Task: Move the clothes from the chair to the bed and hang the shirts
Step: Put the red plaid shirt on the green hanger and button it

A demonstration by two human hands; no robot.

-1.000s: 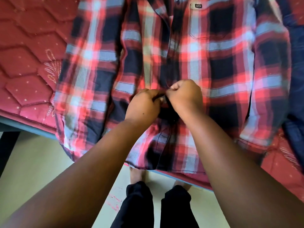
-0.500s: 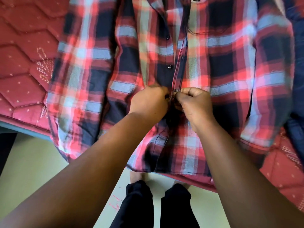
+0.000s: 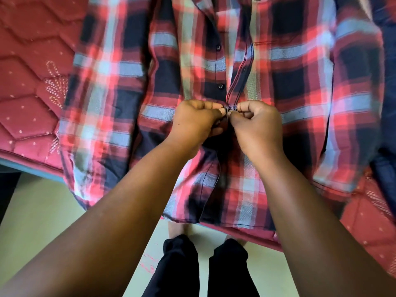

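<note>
Quilted maroon mattress (image 3: 27, 86) with hexagonal stitching, serving as the work surface, with pale floor (image 3: 42, 211) showing below its edge. Lying front-up across it, hem hanging slightly over the near edge: red, navy and pale-blue plaid button-front shirt (image 3: 300, 99), sleeves folded alongside the body. Partly showing at far right, lying against the shirt: dark navy garment (image 3: 389, 86). Meeting at the shirt's front placket, about mid-length: left hand (image 3: 192, 123) and right hand (image 3: 257, 125), each with fingers curled and fingertips pinching one edge of the plaid cloth, the two pinches touching at the centre line. Showing just above the hands, unfastened on the left-hand placket: small dark buttons (image 3: 220, 86); buttonholes not resolvable, and button under the fingertips hidden. Judged step in hand: fastening one button before hanging. Doing it well, as a judgement: keeping both placket edges flat and aligned so plaid bands are matching across the opening; holding the buttonhole edge taut with one hand while tilting the button edge-first through it with the other; avoiding dragging the shirt further off the near edge, where the hem is already overhanging.
</note>
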